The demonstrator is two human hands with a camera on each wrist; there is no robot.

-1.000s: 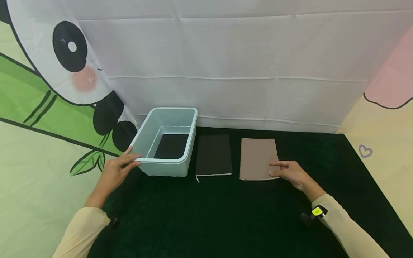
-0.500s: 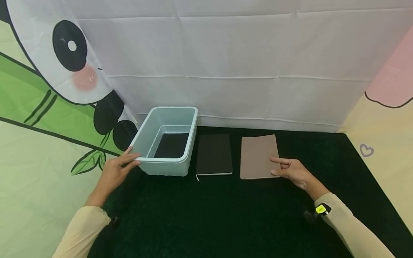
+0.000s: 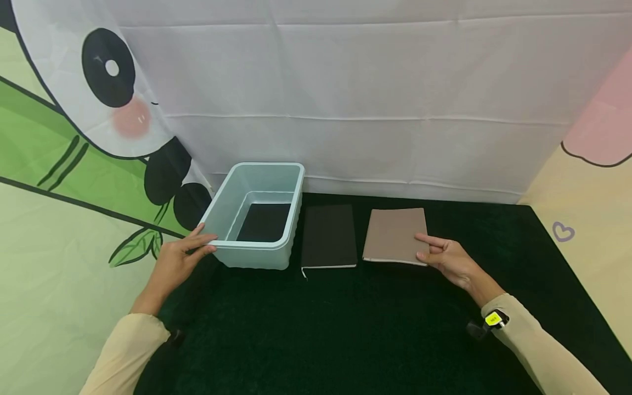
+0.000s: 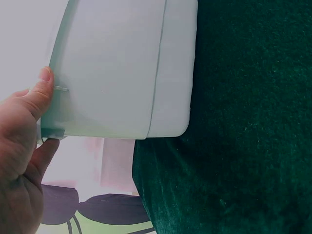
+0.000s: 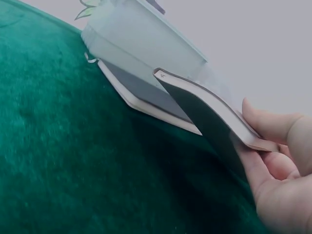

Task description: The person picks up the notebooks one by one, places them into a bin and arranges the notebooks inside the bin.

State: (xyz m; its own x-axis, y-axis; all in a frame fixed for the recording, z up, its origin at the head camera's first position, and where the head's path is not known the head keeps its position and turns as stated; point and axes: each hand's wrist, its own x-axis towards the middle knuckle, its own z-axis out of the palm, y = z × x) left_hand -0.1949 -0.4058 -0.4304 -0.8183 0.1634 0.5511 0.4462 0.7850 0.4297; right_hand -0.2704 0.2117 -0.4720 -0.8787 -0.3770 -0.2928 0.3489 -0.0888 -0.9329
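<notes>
Just above the dark green velvety tabletop (image 3: 326, 329), up toward its far edge, it's the pinkish-tan soft-cover notebook (image 3: 392, 236), tilted, w/ its underside on show in the R wrist view; can't tell if any edge touches down; R hand (image 3: 451, 262) has it pinched by the right edge, nr the near corner, digits on both faces; just left of it lies a black-covered notebook (image 3: 329, 236), flat, pale page edges facing the person, thin white ribbon marker (image 3: 304, 274) poking out at the near-left corner; next along, a pale blue-green rectangular plastic bin (image 3: 252, 258), upright, open-topped; dark flat rectangle (image 3: 264, 222) at its bottom, can't tell what; L hand (image 3: 178, 260) grips the bin's near-left rim corner, thumb on the near wall, a finger round the left side; cream long sleeves (image 3: 548, 351) on both arms, black device w/ a yellow-green face (image 3: 494, 319) at the R wrist; behind, a creased white fabric backdrop (image 3: 355, 82), large cartoon panda print (image 3: 99, 77) to the left; small purple heart outline (image 3: 564, 224) far right.
</notes>
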